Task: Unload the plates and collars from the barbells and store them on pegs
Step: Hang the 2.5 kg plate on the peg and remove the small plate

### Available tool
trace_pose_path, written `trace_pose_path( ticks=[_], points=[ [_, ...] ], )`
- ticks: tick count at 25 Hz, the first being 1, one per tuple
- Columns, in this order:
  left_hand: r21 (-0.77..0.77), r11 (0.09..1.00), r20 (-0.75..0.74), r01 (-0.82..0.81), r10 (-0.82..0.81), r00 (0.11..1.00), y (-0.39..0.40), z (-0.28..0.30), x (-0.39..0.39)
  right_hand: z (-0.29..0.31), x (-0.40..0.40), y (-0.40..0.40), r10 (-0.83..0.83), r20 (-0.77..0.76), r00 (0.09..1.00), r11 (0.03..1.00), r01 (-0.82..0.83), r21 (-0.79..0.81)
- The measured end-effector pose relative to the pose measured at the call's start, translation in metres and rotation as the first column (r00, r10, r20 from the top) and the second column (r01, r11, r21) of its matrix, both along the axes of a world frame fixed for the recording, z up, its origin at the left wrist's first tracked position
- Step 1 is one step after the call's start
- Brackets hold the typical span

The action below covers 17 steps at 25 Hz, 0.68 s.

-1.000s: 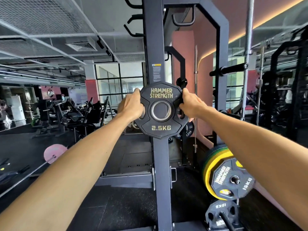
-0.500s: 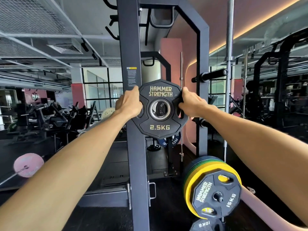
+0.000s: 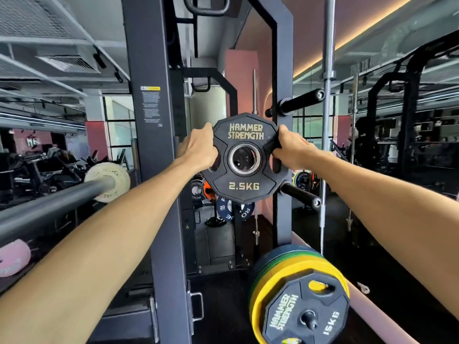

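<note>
Gym equipment blurs in the dim background behind a matte dark steel rack upright [image 3: 151, 170]. At frame centre, a twelve-sided black rubber 2.5KG plate [image 3: 244, 158] with a shiny metal ring is clamped between the left hand [image 3: 198, 147] and right hand [image 3: 291, 151], fingers hidden behind its rim. Lower right, yellow and green plates [image 3: 270, 276] stack behind a 15KG plate [image 3: 305, 316], partly cut off.

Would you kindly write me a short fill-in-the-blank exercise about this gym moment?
1. Both hands, the left hand and the right hand, grip a black plate marked ____ KG.
2. The brand printed on that plate reads Hammer ____.
3. On the loaded peg lower right, the front black plate is marked ____ KG.

Missing words: 2.5; Strength; 15
</note>
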<state>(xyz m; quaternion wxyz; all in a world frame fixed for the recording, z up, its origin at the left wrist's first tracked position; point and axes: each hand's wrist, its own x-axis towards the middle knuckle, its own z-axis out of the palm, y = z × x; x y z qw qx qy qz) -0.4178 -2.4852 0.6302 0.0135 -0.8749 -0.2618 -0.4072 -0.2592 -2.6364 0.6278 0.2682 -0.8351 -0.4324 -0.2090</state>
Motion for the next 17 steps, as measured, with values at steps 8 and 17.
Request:
trace_pose_path(
  ticks=[8,17],
  points=[
    [0.013,1.0,-0.008,0.001,-0.001,1.0,-0.043,0.0,0.109,0.0,0.111,-0.047,0.041,-0.019,0.999,0.999,-0.041,-0.014],
    [-0.024,0.996,-0.003,-0.082,0.082,0.997,-0.123,-0.002,0.211,0.006,0.22,-0.121,0.12,0.009,0.993,0.991,-0.12,-0.064]
  ],
)
